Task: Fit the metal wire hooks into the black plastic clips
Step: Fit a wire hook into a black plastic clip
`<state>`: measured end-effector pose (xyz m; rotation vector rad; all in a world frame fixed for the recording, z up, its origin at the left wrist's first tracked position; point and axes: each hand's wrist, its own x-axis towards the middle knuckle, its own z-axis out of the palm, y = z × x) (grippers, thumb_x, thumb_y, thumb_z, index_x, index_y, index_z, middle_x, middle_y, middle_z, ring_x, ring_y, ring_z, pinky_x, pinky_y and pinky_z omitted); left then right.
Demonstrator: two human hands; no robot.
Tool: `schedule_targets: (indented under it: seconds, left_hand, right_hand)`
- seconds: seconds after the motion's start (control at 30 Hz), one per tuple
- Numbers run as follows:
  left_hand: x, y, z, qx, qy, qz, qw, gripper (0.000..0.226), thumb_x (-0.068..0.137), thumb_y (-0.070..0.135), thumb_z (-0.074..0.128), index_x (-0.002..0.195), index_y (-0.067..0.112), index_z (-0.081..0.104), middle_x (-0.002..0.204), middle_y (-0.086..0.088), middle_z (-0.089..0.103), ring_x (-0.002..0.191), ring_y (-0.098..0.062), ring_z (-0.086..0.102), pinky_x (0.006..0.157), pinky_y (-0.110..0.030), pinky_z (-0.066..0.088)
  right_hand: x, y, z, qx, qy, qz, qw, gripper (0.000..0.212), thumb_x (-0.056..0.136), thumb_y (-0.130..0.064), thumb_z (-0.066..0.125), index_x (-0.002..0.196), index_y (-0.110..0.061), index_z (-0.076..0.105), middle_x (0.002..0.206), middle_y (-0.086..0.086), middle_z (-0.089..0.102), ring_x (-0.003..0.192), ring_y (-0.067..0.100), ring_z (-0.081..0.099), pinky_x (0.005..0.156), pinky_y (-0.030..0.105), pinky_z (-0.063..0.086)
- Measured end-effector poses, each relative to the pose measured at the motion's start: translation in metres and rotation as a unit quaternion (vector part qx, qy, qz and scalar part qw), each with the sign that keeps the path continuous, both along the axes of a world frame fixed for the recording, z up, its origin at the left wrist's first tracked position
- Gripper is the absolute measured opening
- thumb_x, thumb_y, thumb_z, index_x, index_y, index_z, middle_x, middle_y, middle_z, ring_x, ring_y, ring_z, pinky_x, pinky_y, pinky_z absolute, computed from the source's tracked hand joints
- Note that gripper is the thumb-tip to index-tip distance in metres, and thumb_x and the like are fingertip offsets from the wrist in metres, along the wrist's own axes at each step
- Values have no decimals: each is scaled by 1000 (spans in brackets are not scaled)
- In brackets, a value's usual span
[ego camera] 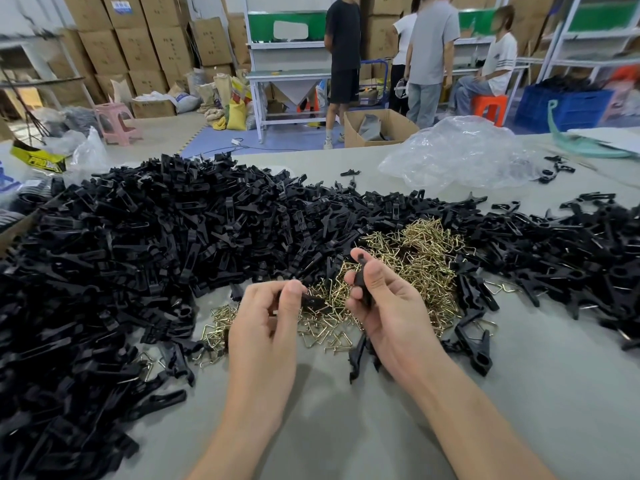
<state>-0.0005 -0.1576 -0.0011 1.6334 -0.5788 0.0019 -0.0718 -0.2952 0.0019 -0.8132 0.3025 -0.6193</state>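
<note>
Left hand (266, 317) curled, pinching black clip (313, 301) between thumb and fingers, clip pointing right. Right hand (384, 303) gripping second clip (361, 277) upright, tip above thumb. Both hands over heap of brass-coloured wire hooks (412, 261) on table (346, 427). Big clip pile (138, 237) left of and behind hooks. Crumpled plastic bag (460, 157) at table's far side.

Mostly hidden inside the left hand (263, 317): a black clip (313, 302). Cut off by left and bottom edges: the clip pile (104, 254). Too blurred to read: carton labels (122, 5).
</note>
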Motion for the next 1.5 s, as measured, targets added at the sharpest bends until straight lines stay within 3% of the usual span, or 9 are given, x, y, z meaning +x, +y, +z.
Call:
schedule_targets:
  seconds: [0.13, 0.23, 0.4, 0.63, 0.83, 0.93, 1.07, 1.23, 1.5]
  left_hand:
    - [-1, -2, 3, -22, 49, -40, 998, 24, 96, 46, 53, 86, 31, 70, 68, -4, 69, 59, -12, 60, 58, -18, 48]
    - [0, -2, 5, -47, 91, -62, 993, 26, 100, 38, 53, 83, 26, 68, 68, -8, 70, 55, -17, 59, 52, -24, 49]
    - [3, 1, 8, -77, 179, -78, 978, 49, 86, 66, 45, 82, 24, 71, 59, 1, 54, 47, -13, 47, 42, -20, 39]
    - [4, -5, 9, -167, 303, -146, 927, 41, 88, 40, 55, 114, 12, 70, 64, 3, 50, 50, -6, 46, 40, -19, 38]
    - [4, -6, 4, -106, 220, -152, 958, 32, 99, 6, 54, 121, 26, 66, 78, 1, 65, 70, -10, 64, 69, -17, 54]
    - [3, -4, 4, -102, 167, -122, 973, 30, 97, 7, 58, 118, 27, 68, 95, -1, 71, 87, -15, 72, 80, -21, 56]
    - [3, -4, 3, -94, 141, -80, 982, 18, 92, 14, 66, 108, 22, 69, 95, 3, 75, 93, -16, 71, 80, -21, 57]
    - [2, -5, 3, -72, 135, -80, 985, 14, 90, 18, 68, 104, 21, 71, 94, 6, 75, 90, -11, 69, 82, -21, 56]
    - [3, -4, -1, -85, 147, -77, 983, 11, 92, 20, 68, 102, 21, 73, 94, 2, 75, 86, -12, 69, 80, -23, 57]
  right_hand:
    - [2, 1, 1, 14, 4, 29, 999, 30, 77, -8, 72, 106, -5, 77, 91, 13, 73, 74, 15, 70, 70, 24, 61]
    - [2, 3, 0, -13, 16, 21, 1000, 23, 78, -10, 73, 100, -9, 81, 88, 9, 73, 78, 16, 72, 73, 24, 61]
    - [0, 3, 1, -34, 35, 37, 998, 30, 76, -15, 74, 106, -14, 80, 97, 11, 75, 89, 20, 73, 76, 28, 61]
    - [0, 3, 0, -53, 30, 57, 997, 26, 80, -14, 74, 106, -17, 80, 106, 10, 75, 94, 20, 72, 82, 30, 60]
    - [1, 6, -5, -107, 61, 61, 991, 31, 95, 0, 64, 119, -17, 72, 108, 10, 72, 105, 26, 73, 83, 33, 61]
    - [-1, 7, -5, -145, 73, 60, 985, 39, 94, 0, 66, 121, -27, 72, 113, 14, 67, 109, 29, 71, 88, 39, 60]
    - [-2, 11, -4, -188, 86, 68, 976, 41, 93, -4, 69, 115, -39, 74, 96, -7, 71, 101, 17, 73, 83, 28, 60]
    - [-3, 12, -3, -207, 93, 60, 972, 38, 93, -5, 70, 112, -38, 75, 93, -10, 71, 93, 12, 74, 81, 26, 60]
    - [-3, 11, -3, -212, 81, 72, 971, 37, 93, -5, 70, 115, -34, 74, 113, 10, 69, 98, 20, 75, 80, 26, 60]
